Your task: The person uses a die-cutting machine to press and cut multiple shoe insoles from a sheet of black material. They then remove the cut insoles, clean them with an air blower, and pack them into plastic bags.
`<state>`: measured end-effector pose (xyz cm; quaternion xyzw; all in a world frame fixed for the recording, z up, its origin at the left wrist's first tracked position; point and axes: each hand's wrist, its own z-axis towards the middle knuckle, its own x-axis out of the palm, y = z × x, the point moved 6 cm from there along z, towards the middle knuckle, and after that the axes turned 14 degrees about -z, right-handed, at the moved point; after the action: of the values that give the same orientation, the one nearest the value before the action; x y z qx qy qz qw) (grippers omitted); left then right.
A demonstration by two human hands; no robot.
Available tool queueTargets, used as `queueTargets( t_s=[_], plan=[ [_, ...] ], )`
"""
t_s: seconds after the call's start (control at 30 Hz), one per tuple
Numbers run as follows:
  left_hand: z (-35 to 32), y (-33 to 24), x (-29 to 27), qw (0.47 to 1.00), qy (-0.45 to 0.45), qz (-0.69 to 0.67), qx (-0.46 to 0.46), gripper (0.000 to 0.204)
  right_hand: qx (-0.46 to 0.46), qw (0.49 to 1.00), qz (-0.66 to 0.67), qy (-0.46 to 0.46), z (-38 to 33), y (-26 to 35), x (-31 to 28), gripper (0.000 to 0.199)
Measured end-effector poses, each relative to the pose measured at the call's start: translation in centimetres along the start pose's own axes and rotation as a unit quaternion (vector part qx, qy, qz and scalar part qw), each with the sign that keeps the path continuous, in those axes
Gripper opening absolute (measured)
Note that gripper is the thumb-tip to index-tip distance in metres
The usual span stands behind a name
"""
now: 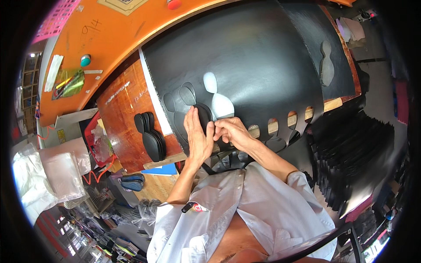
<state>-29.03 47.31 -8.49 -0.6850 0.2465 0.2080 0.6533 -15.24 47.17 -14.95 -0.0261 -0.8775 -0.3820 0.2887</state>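
Observation:
A large black sheet (245, 52) covers the work table in front of me. Cut sole-shaped outlines mark its left part, and one sole-shaped opening (222, 106) shows white underneath. My left hand (198, 135) lies with fingers stretched out against a dark black sole piece (203, 115), its thumb apart along the near side. Beside that thumb, my right hand (237, 133) has its fingertips pinched together at the lower edge of the piece. What the pinch holds is hidden. Left of my hands, a stack of black soles (153, 144) rests on the reddish-brown board.
An orange machine panel (109, 35) with a green button (85, 60) and a red button (174, 4) rises beyond the table. A sole-shaped piece (327, 63) lies on the sheet at far right. Cut-out black sheets (346, 153) hang at the right. A red crate (92, 136) stands left.

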Motion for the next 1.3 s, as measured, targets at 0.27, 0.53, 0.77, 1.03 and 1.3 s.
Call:
queueTargets(
  t_s=[0.27, 0.53, 0.77, 1.03, 1.3],
  plan=[
    [1.1, 0.4, -2.9, 0.98, -0.048, -0.183, -0.068, 0.055, -0.016, 0.997, -0.07, -0.01, -0.5, 0.4, 0.1, 0.038],
    [1.8, 0.9, -16.9, 0.929, -0.138, -0.339, -0.048, 0.046, -0.177, 0.909, -0.361, -0.114, -3.6, 3.4, 3.8, 0.026],
    [-1.8, 2.7, -6.8, 0.999, -0.031, -0.005, -0.037, 0.062, 0.023, 0.995, -0.063, 0.068, 3.8, -1.3, 6.4, 0.026],
    [-1.4, 3.9, -6.6, 0.991, -0.081, -0.063, -0.091, 0.054, 0.048, 0.995, -0.023, 0.083, 3.8, -1.5, 6.2, 0.038],
    [-2.6, 3.9, -19.5, 0.898, -0.178, -0.39, -0.095, 0.043, -0.029, 0.943, -0.328, 0.043, 1.2, -1.9, 6.3, 0.037]
  ],
)
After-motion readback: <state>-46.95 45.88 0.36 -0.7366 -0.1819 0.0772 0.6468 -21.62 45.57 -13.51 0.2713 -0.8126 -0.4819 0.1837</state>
